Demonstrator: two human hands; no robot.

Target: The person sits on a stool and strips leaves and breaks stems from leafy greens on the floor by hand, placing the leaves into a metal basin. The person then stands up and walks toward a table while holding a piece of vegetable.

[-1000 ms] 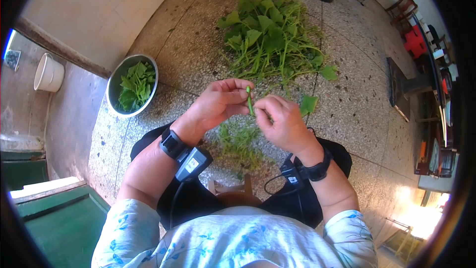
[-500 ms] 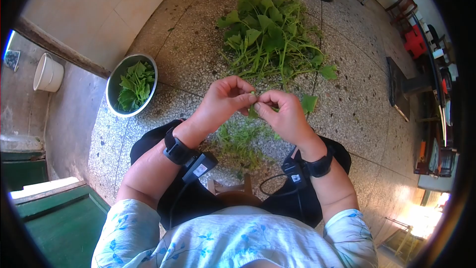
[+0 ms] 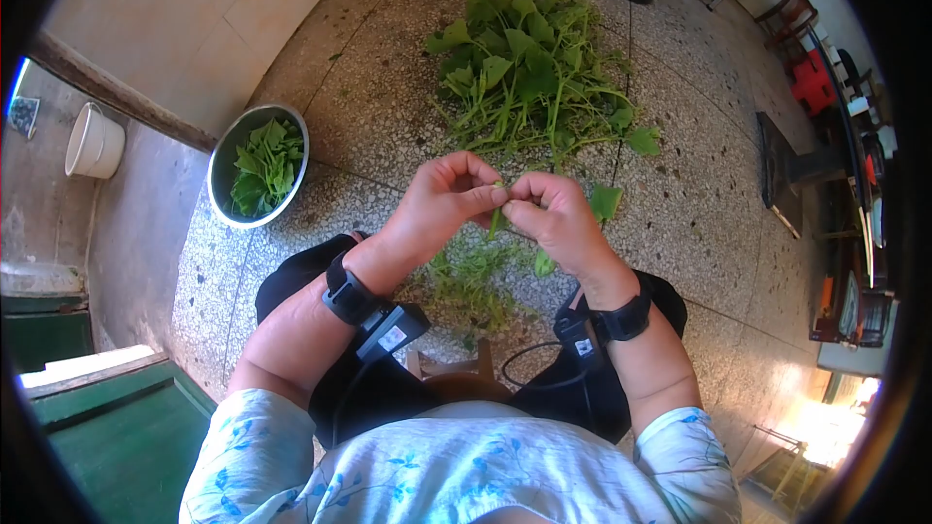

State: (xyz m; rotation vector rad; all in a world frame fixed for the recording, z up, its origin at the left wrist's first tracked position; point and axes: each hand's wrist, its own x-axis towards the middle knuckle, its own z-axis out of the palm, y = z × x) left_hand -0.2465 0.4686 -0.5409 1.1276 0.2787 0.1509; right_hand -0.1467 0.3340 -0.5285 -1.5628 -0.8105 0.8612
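Once the gap had closed from a second ago, left hand pinched a green stem | right hand nipped it too | stem hung above scraps on the floor | both now working one spot!

A: How have the hands moved?
B: A second ago, the right hand was at the lower end of a green stem, below the left hand. It has since come up, and the fingertips of both hands now meet.
A: And the stem?
B: Earlier it stood out plainly; now fingers cover much of it, with a length showing below them.
A: Anything else?
B: A leaf now shows beneath the right hand, more fully than half a second ago.
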